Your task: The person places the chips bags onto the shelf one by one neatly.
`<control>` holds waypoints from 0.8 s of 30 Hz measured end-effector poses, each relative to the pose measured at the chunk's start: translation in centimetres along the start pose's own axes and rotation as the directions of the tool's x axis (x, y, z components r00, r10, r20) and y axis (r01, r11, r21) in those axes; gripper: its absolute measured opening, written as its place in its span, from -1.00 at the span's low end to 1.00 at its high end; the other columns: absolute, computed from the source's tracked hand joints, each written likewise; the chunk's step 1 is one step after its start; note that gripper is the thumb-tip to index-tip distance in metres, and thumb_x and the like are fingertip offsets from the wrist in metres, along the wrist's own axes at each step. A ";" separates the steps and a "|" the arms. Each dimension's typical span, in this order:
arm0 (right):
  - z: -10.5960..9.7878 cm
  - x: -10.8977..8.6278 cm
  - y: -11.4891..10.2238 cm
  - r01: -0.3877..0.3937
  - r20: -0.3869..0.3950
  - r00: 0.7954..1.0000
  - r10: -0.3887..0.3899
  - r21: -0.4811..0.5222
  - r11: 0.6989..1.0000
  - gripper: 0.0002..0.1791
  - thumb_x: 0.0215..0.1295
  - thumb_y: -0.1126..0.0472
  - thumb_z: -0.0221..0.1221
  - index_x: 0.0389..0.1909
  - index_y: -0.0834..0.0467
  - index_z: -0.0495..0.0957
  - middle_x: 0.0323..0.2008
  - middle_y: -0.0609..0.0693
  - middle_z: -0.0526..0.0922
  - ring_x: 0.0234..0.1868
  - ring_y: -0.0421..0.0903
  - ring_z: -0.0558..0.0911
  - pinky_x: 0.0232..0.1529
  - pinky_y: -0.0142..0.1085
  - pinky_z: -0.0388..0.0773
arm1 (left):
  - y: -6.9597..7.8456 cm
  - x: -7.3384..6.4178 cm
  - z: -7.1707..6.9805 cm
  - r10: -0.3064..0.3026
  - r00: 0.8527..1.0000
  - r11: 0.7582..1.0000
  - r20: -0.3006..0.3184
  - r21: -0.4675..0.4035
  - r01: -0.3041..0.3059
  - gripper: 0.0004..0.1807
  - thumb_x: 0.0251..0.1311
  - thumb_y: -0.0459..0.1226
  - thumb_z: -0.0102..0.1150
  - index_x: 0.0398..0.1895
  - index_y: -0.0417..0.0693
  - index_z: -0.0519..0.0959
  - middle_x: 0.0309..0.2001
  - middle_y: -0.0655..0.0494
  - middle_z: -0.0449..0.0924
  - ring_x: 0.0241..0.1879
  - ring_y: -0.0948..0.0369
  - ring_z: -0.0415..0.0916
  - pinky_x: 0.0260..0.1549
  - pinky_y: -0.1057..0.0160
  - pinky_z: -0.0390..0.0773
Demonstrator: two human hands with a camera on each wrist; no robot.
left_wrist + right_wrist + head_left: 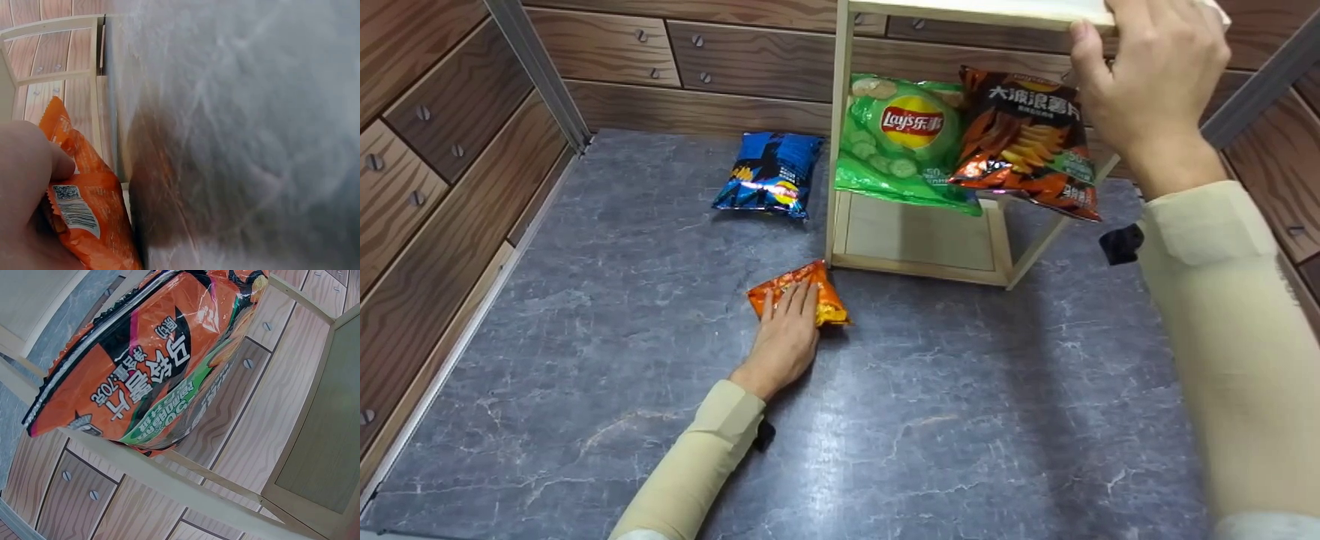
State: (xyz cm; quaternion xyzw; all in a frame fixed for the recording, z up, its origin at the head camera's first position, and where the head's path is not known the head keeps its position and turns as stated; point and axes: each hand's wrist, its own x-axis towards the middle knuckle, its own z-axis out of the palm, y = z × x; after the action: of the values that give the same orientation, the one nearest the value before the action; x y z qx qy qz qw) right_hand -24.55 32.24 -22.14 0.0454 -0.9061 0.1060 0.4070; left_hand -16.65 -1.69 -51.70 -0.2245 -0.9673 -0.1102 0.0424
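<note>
My left hand (784, 337) grips a small orange snack bag (832, 304) low over the grey surface. In the left wrist view the thumb lies against the bag's back (79, 211), beside its barcode; the fingertips are hidden there. My right hand (1162, 82) holds the top edge of a wooden rack (919, 274), thumb on the front edge. Inside the rack's upper part, a green Lay's chip bag (877, 169) sits beside a black-and-orange chip bag (1035, 161). That darker bag's lower end (135, 388) fills much of the right wrist view.
A blue chip bag (772, 176) lies on the grey marbled surface (607, 345), left of the rack. Wood-patterned walls (757, 56) enclose the back and sides, with metal posts (547, 82) at the corners. The rack's lower panel (915, 232) sits beneath the chip bags.
</note>
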 end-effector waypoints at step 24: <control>0.1 0.1 0.2 0.002 0.003 1.000 -0.002 -0.002 1.000 -0.41 0.34 -0.21 -0.12 0.19 0.04 0.55 0.12 0.19 0.63 0.21 0.28 0.50 0.27 0.21 0.25 | 3.2 -0.1 -2.7 0.129 0.991 0.987 0.036 -0.097 -0.125 -0.30 0.37 -0.29 0.01 0.53 -0.26 0.06 0.50 -0.22 0.14 0.49 -0.12 0.14 0.47 -0.17 0.07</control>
State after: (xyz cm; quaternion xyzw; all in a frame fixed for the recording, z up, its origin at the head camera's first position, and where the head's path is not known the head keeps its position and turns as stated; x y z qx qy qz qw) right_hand -24.68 32.42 -22.19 0.0462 -0.9069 0.1044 0.4057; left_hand -15.08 0.42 -48.50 -0.2897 -0.9454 -0.1480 0.0183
